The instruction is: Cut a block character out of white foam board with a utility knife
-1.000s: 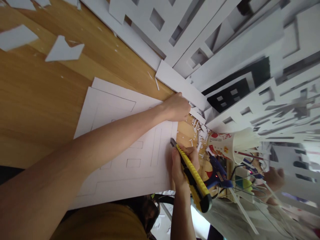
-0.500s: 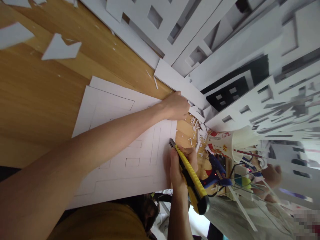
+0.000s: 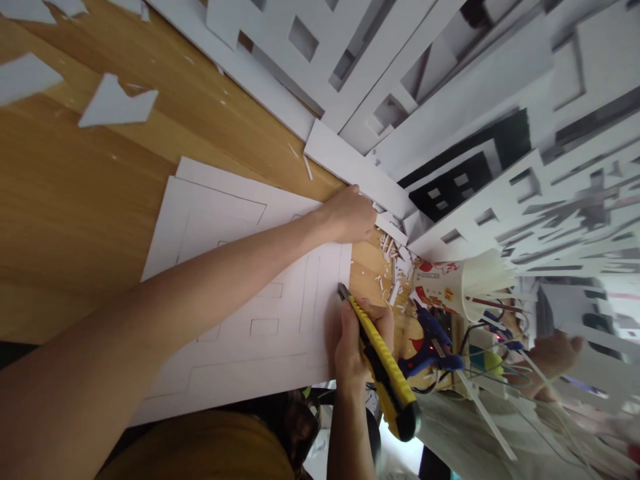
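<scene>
A white board (image 3: pixel 235 340) with pencilled rectangles lies on the wooden table in front of me, over another sheet whose edge shows at the far left. My right hand (image 3: pixel 357 337) grips a yellow and black utility knife (image 3: pixel 383 360). Its blade tip is at the board's right side, by the edge. Across the board stretches my left arm. My left hand (image 3: pixel 350 215) is closed near the board's far right corner, beside a white strip (image 3: pixel 355 163); its fingertips are hidden, so I cannot tell what they hold.
White panels with cut-out windows (image 3: pixel 303 39) stand along the back. Offcuts (image 3: pixel 393 267) litter the table right of the board. Further right are a paper cup (image 3: pixel 445 283) with white sticks, a blue glue gun (image 3: pixel 433 347), cables and another person's hand (image 3: pixel 550 360). Loose scraps (image 3: pixel 117 103) lie far left.
The view has shifted slightly. Both my hands keep nearly the same places, with the knife still at the board's right side. The other person's hand has moved a little to the right.
</scene>
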Demonstrator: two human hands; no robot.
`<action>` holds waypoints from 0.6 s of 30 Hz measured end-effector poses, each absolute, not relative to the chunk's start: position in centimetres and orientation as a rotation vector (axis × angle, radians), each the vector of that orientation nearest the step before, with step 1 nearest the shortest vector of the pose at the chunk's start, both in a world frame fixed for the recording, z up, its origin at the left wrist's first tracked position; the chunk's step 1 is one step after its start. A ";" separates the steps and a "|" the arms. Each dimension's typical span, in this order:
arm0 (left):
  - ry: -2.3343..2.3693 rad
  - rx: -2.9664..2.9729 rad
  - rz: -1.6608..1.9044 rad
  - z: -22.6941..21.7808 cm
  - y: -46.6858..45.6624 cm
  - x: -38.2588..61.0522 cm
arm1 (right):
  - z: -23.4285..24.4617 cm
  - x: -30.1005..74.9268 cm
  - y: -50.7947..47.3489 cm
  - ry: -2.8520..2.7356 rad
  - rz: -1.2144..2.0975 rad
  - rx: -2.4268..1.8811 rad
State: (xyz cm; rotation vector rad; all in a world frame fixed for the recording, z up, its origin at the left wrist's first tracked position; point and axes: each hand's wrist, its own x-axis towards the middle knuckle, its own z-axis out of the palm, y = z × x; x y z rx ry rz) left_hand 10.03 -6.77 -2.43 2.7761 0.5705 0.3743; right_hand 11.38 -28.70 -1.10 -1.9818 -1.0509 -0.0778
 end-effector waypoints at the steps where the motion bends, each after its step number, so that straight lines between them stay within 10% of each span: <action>1: 0.572 2.771 0.369 -2.4 -6.8 10.0 | -1.2 11.5 -28.6 -1.054 -0.080 -1.967; 18: 0.557 2.774 0.334 -1.9 -6.8 9.8 | 0.6 14.0 -26.3 -1.257 0.154 -1.871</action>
